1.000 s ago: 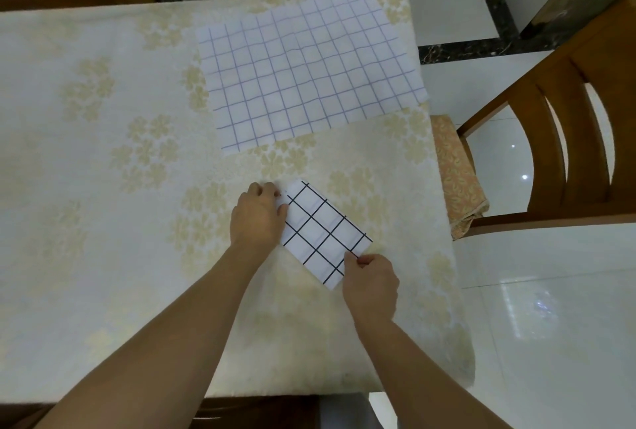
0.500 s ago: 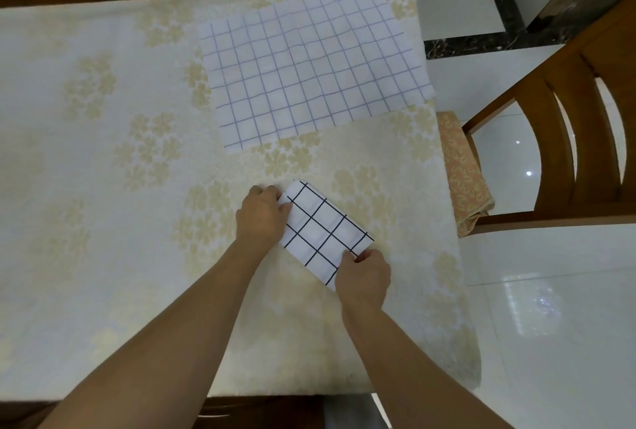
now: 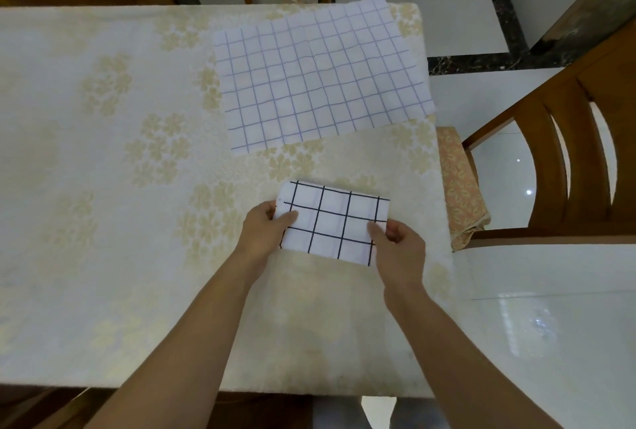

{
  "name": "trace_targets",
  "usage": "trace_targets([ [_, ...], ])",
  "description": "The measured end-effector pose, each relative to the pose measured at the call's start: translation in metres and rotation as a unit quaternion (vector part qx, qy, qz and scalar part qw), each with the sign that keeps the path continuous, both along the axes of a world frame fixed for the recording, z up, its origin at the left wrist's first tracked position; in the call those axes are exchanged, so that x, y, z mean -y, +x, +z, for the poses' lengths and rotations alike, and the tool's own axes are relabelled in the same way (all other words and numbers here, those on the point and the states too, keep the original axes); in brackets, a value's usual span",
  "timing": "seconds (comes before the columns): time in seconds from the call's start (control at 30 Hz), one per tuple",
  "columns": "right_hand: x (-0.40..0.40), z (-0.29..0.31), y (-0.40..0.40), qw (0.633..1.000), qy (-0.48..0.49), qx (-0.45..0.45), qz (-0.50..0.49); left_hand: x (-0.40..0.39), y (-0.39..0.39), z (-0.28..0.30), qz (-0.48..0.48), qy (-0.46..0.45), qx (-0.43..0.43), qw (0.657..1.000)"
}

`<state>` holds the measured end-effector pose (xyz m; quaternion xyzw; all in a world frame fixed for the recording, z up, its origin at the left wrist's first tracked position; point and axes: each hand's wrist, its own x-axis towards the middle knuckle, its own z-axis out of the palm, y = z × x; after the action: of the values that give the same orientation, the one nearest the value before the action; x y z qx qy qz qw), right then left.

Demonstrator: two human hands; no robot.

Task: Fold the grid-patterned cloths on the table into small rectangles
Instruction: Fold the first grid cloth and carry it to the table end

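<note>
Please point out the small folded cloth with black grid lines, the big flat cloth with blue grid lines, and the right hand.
Small folded black-grid cloth (image 3: 335, 222), head view, centre.
Big flat blue-grid cloth (image 3: 320, 81), head view, middle.
Right hand (image 3: 401, 249), head view, back of hand.

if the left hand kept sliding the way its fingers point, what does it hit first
The left hand points up and right across the black-grid cloth it already grips. Beyond that lies bare tablecloth, then probably the blue-grid cloth; height is unclear.
</note>
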<state>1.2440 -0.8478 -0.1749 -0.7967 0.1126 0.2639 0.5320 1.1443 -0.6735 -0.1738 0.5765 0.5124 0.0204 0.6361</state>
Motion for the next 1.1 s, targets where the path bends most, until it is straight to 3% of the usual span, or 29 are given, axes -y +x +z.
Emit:
trace_targets([
  [0.17, 0.014, 0.027, 0.022, 0.993, 0.014, 0.07, 0.097, 0.027, -0.008, 0.032, 0.039, -0.077, 0.087, 0.992],
  [0.23, 0.02, 0.036, 0.027, 0.986, 0.02, 0.099, 0.133, 0.038, -0.01, 0.038, 0.041, -0.027, 0.095, 0.994],
  [0.37, 0.037, 0.052, 0.032, 0.976, 0.039, 0.145, 0.157, 0.063, -0.009, 0.048, 0.022, 0.158, 0.06, 0.985],
  [0.53, 0.06, 0.068, 0.041, 0.961, 0.044, 0.199, 0.188, 0.098, -0.001, 0.072, 0.048, 0.235, 0.075, 0.968],
  [0.8, 0.087, 0.073, 0.08, 0.95, 0.069, 0.204, 0.226, 0.146, 0.018, 0.086, 0.133, 0.247, 0.075, 0.957],
  [1.1, 0.119, 0.079, 0.128, 0.91, 0.108, 0.224, 0.331, 0.215, 0.052, 0.086, 0.245, 0.231, 0.041, 0.941],
])
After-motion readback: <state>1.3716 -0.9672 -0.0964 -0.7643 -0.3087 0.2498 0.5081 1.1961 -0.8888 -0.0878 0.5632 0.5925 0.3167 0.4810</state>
